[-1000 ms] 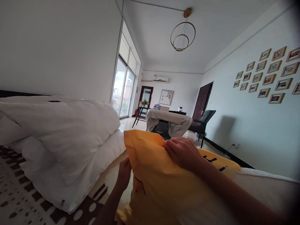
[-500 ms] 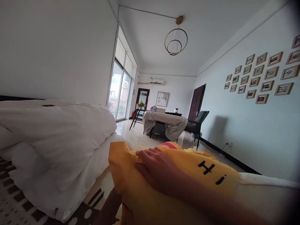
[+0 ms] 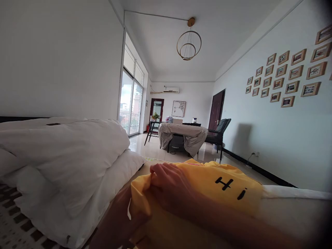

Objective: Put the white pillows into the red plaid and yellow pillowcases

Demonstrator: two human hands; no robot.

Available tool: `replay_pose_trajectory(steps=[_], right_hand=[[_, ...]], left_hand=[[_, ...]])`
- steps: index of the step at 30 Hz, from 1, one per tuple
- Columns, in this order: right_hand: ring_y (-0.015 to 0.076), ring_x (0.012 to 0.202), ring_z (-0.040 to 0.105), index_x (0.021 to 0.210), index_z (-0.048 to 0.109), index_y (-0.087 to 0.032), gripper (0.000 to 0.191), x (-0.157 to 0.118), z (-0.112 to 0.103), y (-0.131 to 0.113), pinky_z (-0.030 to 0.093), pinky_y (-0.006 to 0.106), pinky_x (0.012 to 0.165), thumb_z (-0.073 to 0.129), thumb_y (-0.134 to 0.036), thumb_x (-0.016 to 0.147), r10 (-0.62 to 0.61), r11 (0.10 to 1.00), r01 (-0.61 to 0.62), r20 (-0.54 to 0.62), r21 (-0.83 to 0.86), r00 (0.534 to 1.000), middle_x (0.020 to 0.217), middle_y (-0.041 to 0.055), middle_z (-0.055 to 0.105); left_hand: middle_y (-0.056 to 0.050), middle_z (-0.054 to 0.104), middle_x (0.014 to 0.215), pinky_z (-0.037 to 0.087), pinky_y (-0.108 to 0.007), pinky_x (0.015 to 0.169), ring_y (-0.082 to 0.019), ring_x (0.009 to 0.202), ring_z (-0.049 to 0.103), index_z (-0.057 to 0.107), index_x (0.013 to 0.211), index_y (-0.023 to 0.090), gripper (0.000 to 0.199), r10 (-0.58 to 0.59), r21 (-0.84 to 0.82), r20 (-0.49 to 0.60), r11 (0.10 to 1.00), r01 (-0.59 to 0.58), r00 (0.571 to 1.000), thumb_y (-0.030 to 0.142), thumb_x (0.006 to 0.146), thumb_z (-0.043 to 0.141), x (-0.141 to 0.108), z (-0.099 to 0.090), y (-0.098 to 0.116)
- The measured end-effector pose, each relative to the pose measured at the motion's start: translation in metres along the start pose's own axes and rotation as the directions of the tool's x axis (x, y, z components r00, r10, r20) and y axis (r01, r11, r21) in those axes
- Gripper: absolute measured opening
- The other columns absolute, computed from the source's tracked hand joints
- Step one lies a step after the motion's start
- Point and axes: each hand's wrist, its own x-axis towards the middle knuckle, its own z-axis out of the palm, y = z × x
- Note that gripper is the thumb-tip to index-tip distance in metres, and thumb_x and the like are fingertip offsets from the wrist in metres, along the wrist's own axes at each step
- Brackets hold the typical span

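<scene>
A yellow pillowcase (image 3: 202,174) with black "Hi" lettering lies across the lower middle. White padded fabric (image 3: 293,207), which looks like a pillow, shows at its right end; whether it lies inside or underneath I cannot tell. My right hand (image 3: 168,181) reaches in from the lower right, its fingers closed on a gathered fold of the yellow cloth. My left hand (image 3: 132,211) comes up from the lower left against the folded flap of the pillowcase. The cloth hides its fingers, so its grip does not show.
White bedding (image 3: 72,155) is heaped on the left over a brown-and-white patterned cover (image 3: 26,214). Farther off stand a covered table (image 3: 181,129), a black chair (image 3: 221,131) and a tall stool (image 3: 153,129). Framed pictures hang on the right wall.
My left hand has risen and moved right against the yellow flap, which is now folded lower and narrower. My right hand keeps its hold. The view has shifted slightly.
</scene>
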Motion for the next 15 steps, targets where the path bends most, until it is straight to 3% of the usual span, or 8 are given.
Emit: replay_pose_trajectory(steps=[3,5,7,9,12,15], right_hand=[[0.0148,0.060,0.043,0.073,0.051,-0.017,0.016,-0.002,-0.002,0.000,0.030,0.030,0.059,0.047,-0.019,0.088,-0.178,0.980,0.160,-0.170,-0.118,0.969,0.064,0.0011,0.054],[0.0152,0.062,0.041,0.072,0.055,-0.016,0.020,-0.004,-0.004,-0.001,0.032,0.032,0.064,0.046,-0.016,0.090,-0.319,0.934,0.273,-0.192,-0.230,0.928,0.062,0.0014,0.052],[0.0160,0.065,0.043,0.077,0.060,-0.013,0.019,-0.005,-0.005,-0.003,0.034,0.035,0.069,0.047,-0.012,0.090,-0.395,0.898,0.336,-0.189,-0.283,0.899,0.064,0.0022,0.054],[0.0164,0.068,0.044,0.082,0.063,-0.010,0.018,-0.006,-0.007,-0.006,0.036,0.036,0.071,0.046,-0.009,0.089,-0.408,0.896,0.353,-0.183,-0.270,0.894,0.067,0.0035,0.056],[0.0165,0.069,0.044,0.088,0.064,-0.005,0.019,-0.004,-0.010,-0.008,0.036,0.035,0.068,0.045,-0.008,0.090,-0.420,0.895,0.381,-0.156,-0.232,0.894,0.068,0.0052,0.057],[0.0165,0.067,0.042,0.092,0.064,-0.004,0.023,-0.003,-0.012,-0.009,0.035,0.033,0.063,0.042,-0.009,0.092,-0.440,0.889,0.415,-0.113,-0.194,0.891,0.069,0.0057,0.056]], left_hand=[[-0.004,0.066,0.072,0.047,-0.026,0.060,-0.020,0.066,0.060,0.071,0.083,0.024,0.017,0.279,0.173,0.076,0.942,-0.288,0.957,0.030,0.067,0.074,-0.009,0.012,0.016],[-0.003,0.063,0.065,0.046,-0.025,0.058,-0.018,0.059,0.057,0.068,0.073,0.023,0.005,0.377,0.188,0.059,0.905,-0.381,0.924,0.028,0.073,0.069,-0.011,0.018,0.023],[-0.003,0.061,0.061,0.046,-0.026,0.057,-0.018,0.058,0.056,0.066,0.067,0.021,0.014,0.312,0.108,-0.038,0.946,-0.307,0.949,0.032,0.075,0.067,-0.014,0.021,0.027],[-0.003,0.059,0.057,0.045,-0.026,0.054,-0.021,0.061,0.057,0.068,0.071,0.019,0.022,0.128,-0.016,-0.128,0.991,-0.131,0.983,0.040,0.075,0.067,-0.018,0.021,0.026],[-0.002,0.058,0.058,0.043,-0.026,0.047,-0.022,0.063,0.058,0.070,0.086,0.019,0.029,-0.118,-0.136,-0.214,0.987,0.090,0.970,0.045,0.073,0.070,-0.026,0.017,0.021],[-0.004,0.063,0.068,0.042,-0.025,0.043,-0.021,0.063,0.058,0.070,0.099,0.022,0.031,-0.175,-0.185,-0.239,0.974,0.132,0.955,0.042,0.074,0.070,-0.029,0.014,0.016]])
